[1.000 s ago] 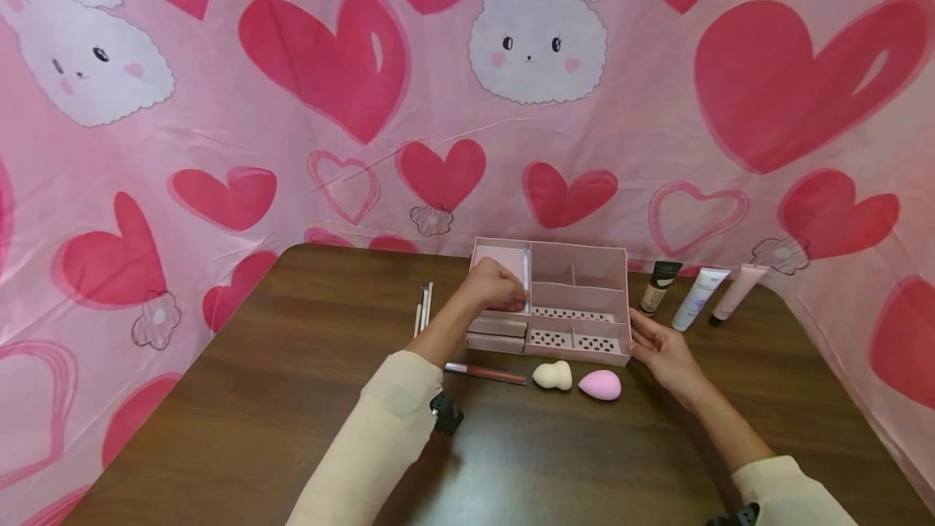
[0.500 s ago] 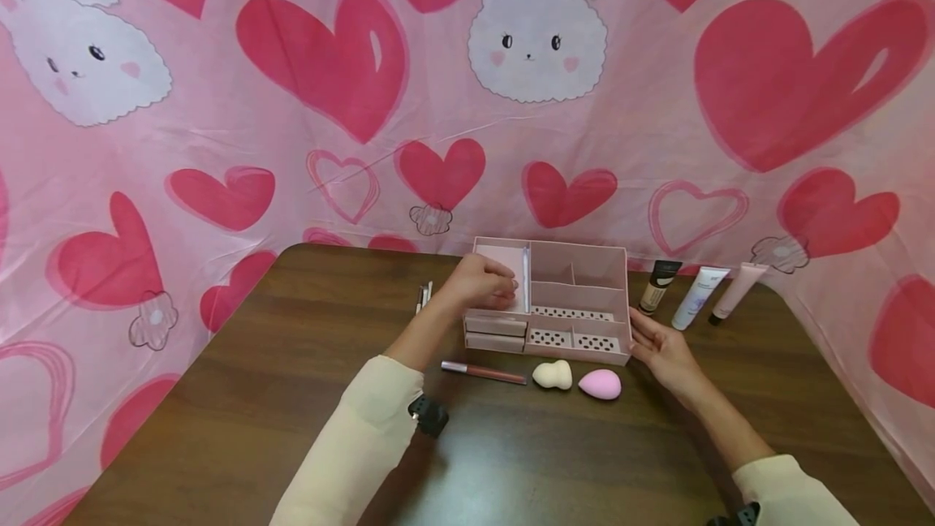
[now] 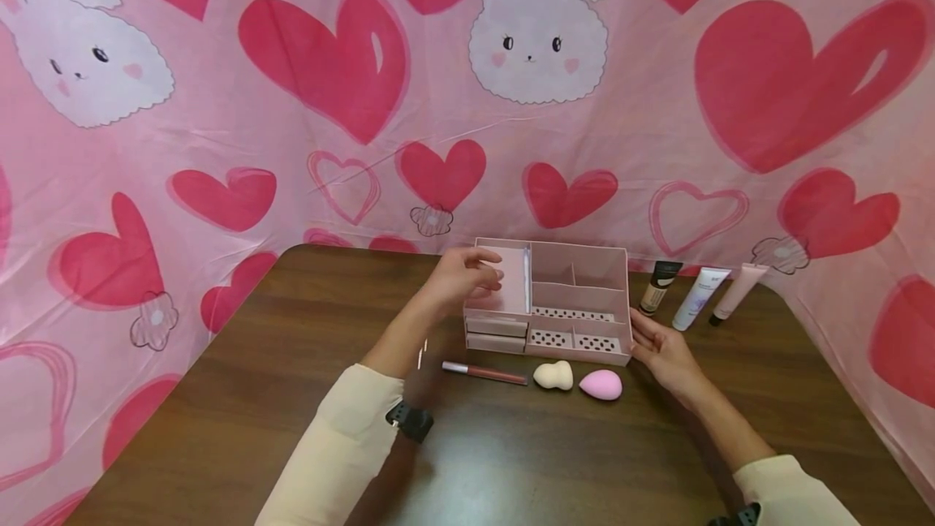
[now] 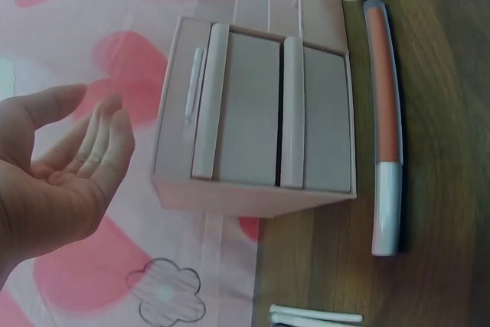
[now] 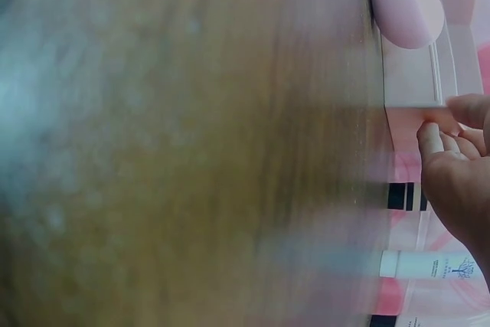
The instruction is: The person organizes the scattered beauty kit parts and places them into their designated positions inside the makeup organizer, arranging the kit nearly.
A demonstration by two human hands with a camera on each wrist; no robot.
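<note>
A pink makeup organizer (image 3: 602, 261) stands near the table's back, with drawers at its lower left and compartments at right. Over its upper left section hovers my left hand (image 3: 462, 276), fingers loosely bent and holding nothing. In the left wrist view that hand (image 4: 65, 166) is apart from the organizer's drawer fronts (image 4: 253, 105). A slim pale strip (image 3: 527, 278) lies upright along the section's right divider. My right hand (image 3: 663, 351) rests its extended fingers against the organizer's right wall. In the right wrist view, its thumb lies at the front corner.
A lip gloss tube (image 3: 485, 373), a cream sponge (image 3: 553, 376) and a pink sponge (image 3: 601, 385) lie in front of the organizer. Black-capped (image 3: 656, 289), white (image 3: 699, 299) and pink (image 3: 738, 295) tubes stand at right. Slim white sticks (image 4: 318, 316) lie at left.
My left hand has drawn back leftward from the divider with its fingers loosening, leaving the pale strip there. The right hand has stayed against the organizer's wall.
</note>
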